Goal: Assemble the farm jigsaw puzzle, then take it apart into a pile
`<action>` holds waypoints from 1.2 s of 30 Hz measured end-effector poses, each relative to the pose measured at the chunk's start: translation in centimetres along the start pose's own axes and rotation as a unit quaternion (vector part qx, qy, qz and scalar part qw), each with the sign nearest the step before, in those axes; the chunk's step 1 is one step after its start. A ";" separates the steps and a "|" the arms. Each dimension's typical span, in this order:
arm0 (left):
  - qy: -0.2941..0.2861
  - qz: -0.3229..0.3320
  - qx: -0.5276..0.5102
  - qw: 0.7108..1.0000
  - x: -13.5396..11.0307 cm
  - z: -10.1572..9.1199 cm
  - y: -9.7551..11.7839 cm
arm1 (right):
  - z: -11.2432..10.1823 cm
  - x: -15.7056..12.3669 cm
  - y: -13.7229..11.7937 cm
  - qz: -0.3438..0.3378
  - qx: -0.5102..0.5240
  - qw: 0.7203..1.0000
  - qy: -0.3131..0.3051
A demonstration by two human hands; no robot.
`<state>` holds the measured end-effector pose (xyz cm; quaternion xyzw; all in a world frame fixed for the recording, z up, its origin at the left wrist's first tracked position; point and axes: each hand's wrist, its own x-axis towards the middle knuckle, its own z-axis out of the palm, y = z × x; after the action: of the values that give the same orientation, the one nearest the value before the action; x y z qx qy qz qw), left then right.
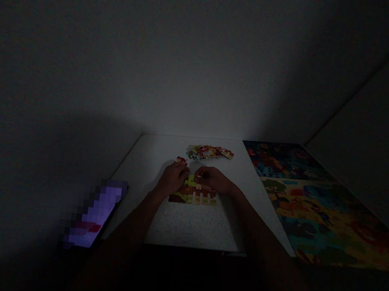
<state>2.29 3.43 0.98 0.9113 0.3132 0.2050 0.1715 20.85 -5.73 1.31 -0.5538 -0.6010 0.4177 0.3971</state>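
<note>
A partly joined jigsaw puzzle [189, 197] with a white fence and green and brown patches lies on the white tabletop. My left hand [171, 178] rests at its upper left, palm down with fingers stretched forward. Just beyond those fingertips is a loose red puzzle piece [181, 160], partly covered by them. Over the puzzle's top edge, my right hand [212, 179] has its thumb and fingers pinched together. Whatever is between them is too dark and small to make out. Behind both hands sits a heap of loose puzzle pieces [209, 153].
On the right lie two colourful picture sheets, a dark blue one [276, 158] and a yellow-green animal scene [322, 219]. A lit screen [104, 210], partly pixelated, stands at the table's left edge. A plain wall [202, 72] rises behind the tabletop [186, 228]. The light is dim.
</note>
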 end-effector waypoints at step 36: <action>-0.045 -0.009 0.011 0.999 -0.7 -0.9 0.8 | -3.4 3.1 2.3 0.032 0.181 0.915 0.360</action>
<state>1.73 2.57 1.94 0.9187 0.3154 0.1589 0.1770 24.55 -2.34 0.34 -0.6048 -0.3135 0.3042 0.6659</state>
